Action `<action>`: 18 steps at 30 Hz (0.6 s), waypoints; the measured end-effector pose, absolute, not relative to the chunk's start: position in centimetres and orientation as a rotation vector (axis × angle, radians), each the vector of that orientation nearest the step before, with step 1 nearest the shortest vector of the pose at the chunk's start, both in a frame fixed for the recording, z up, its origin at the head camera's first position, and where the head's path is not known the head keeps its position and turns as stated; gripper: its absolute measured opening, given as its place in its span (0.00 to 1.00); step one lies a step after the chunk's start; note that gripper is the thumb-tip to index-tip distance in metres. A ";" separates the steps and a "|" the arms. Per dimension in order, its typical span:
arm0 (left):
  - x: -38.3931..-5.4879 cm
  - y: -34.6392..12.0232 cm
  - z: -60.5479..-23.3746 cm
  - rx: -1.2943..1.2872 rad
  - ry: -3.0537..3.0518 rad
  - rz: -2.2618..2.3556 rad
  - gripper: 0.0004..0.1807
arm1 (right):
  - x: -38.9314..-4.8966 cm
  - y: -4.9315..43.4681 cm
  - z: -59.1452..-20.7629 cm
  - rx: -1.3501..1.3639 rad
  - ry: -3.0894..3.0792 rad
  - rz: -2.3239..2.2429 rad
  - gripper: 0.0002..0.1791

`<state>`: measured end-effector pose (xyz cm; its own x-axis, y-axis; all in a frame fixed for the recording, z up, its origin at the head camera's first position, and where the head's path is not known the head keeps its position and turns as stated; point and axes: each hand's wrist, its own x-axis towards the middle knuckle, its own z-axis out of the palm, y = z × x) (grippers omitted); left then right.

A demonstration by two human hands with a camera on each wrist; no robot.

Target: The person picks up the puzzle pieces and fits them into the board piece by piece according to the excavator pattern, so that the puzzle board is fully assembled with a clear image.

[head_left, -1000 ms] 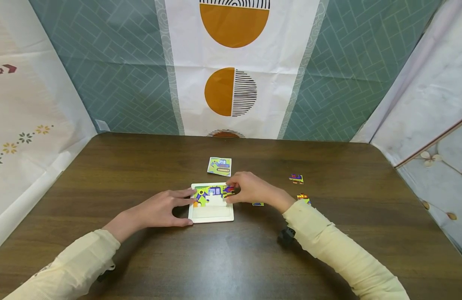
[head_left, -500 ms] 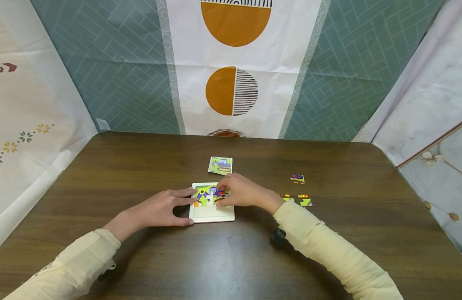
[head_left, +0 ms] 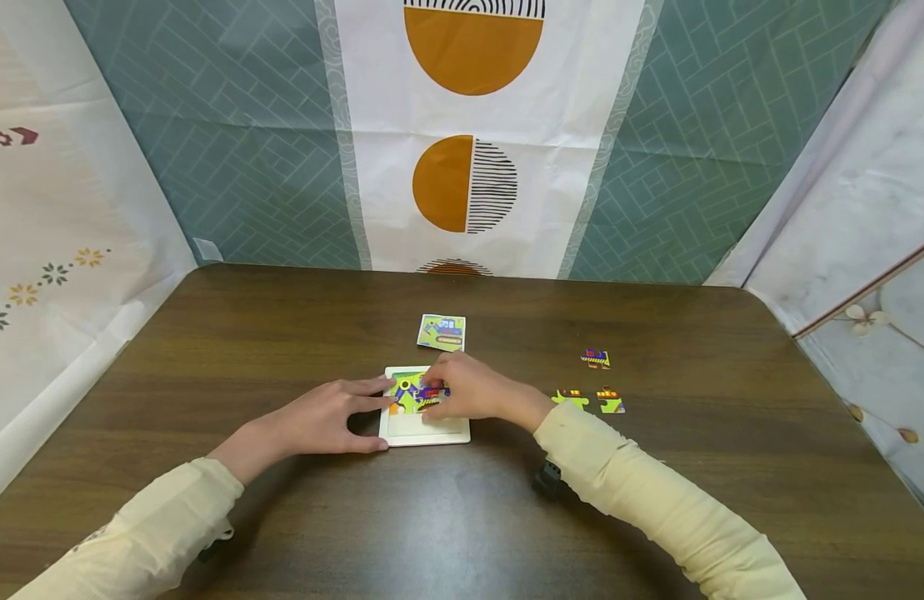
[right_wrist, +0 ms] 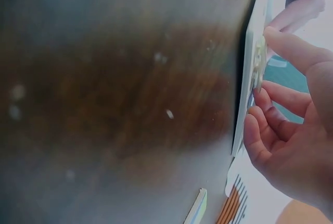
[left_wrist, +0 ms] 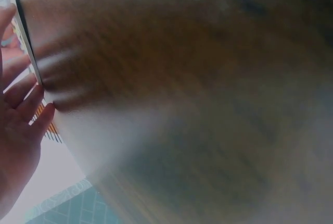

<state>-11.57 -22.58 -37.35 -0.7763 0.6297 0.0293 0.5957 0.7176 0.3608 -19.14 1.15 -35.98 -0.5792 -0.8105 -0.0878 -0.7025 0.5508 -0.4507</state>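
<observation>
A small white puzzle tray lies on the table, its upper part filled with colourful jigsaw pieces and its lower strip bare white. My left hand rests at the tray's left side, fingers stretched over the rim and thumb at the near corner. With fingertips and thumb, my right hand pinches a purple-and-red puzzle piece over the middle of the tray, beside the laid pieces. The right wrist view shows the held piece edge-on, close over the tray. Part of the picture is hidden under the right fingers.
Behind the tray lies a picture card showing an excavator. To the right are three loose pieces: a purple one farther back, a green one and another green one nearer. A patterned cloth hangs behind the table.
My right hand has moved left across the tray with the puzzle piece, from its right edge toward the laid pieces. Loose pieces hidden by the right arm now show. My left hand stays put.
</observation>
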 end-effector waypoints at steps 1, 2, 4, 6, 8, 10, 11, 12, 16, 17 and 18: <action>-11.6 -22.6 -37.4 1.010 2.824 0.541 0.34 | -19.1 1.1 -36.0 -1.247 2.509 -0.532 0.25; -11.6 -22.6 -37.4 1.010 2.825 0.543 0.34 | -19.1 1.1 -36.0 -1.240 2.514 -0.527 0.25; -11.6 -22.6 -37.4 1.011 2.827 0.547 0.34 | -19.0 1.0 -36.0 -1.222 2.522 -0.516 0.25; -11.5 -22.6 -37.4 1.009 2.828 0.552 0.34 | -18.8 0.9 -36.0 -1.219 2.531 -0.507 0.25; -11.5 -22.6 -37.3 1.000 2.835 0.549 0.33 | -18.7 0.9 -36.0 -1.214 2.539 -0.493 0.25; -11.5 -22.5 -37.2 0.995 2.848 0.530 0.33 | -18.7 0.8 -36.1 -1.217 2.549 -0.484 0.26; -11.4 -22.5 -37.2 0.994 2.856 0.519 0.32 | -18.7 0.8 -36.1 -1.223 2.553 -0.481 0.26; -11.4 -22.4 -37.1 0.995 2.865 0.509 0.32 | -18.6 0.8 -36.1 -1.228 2.557 -0.479 0.26; -11.4 -22.0 -36.9 1.040 2.892 0.473 0.27 | -18.6 0.9 -36.2 -1.261 2.561 -0.476 0.25; -11.5 -21.9 -36.8 1.056 2.897 0.467 0.25 | -18.6 1.0 -36.2 -1.273 2.560 -0.475 0.25; -11.5 -21.9 -36.8 1.070 2.899 0.462 0.24 | -18.6 1.0 -36.2 -1.279 2.558 -0.473 0.25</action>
